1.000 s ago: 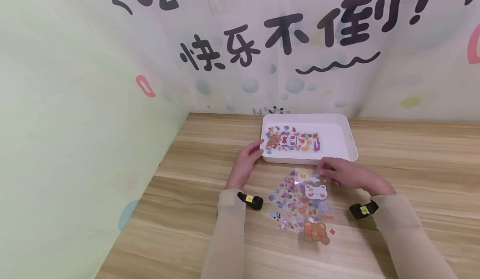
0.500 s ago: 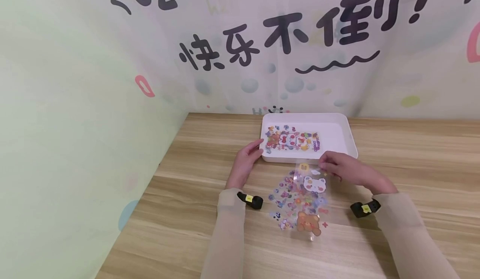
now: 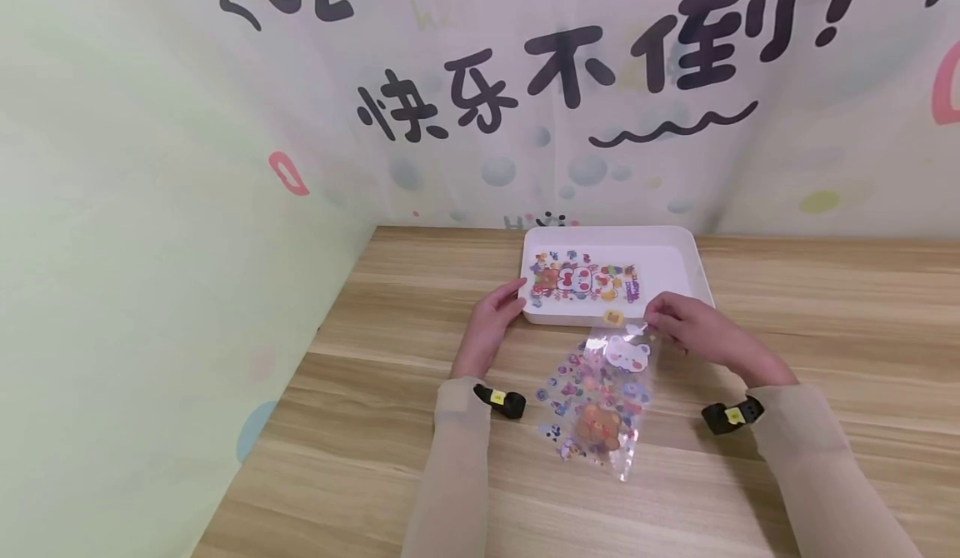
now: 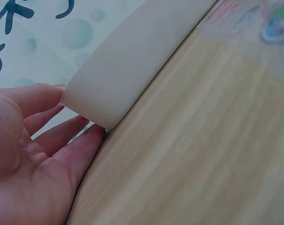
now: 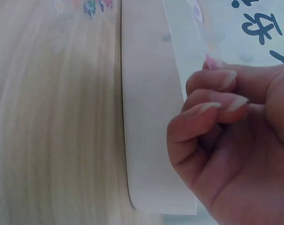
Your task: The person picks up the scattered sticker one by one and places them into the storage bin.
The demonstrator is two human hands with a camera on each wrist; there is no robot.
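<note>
My right hand point(image 3: 686, 325) pinches the top right corner of a clear sticker sheet point(image 3: 627, 355) printed with a white bear and a brown bear. The sheet hangs tilted, its far end at the front wall of a white tray point(image 3: 678, 271). In the right wrist view, the curled fingers point(image 5: 203, 110) overlap the tray's wall. Under the raised sheet lie more clear stickers point(image 3: 558, 391) with small colourful figures, partly covered. My left hand point(image 3: 491, 325) rests its fairly straight fingertips against the tray's left end, as the left wrist view also shows at the tray corner point(image 4: 102, 103).
Inside the tray, on its left side, lies another colourful sticker sheet point(image 3: 585, 283). The tray stands at the back of a wooden table point(image 3: 390, 375), close to a printed cloth wall point(image 3: 480, 175) with dark lettering. A pale green wall point(image 3: 187, 291) borders the left.
My right hand has moved up and slightly away toward the tray, lifting the bear sheet. The sheet's lower end has swung left. My left hand stays at the tray.
</note>
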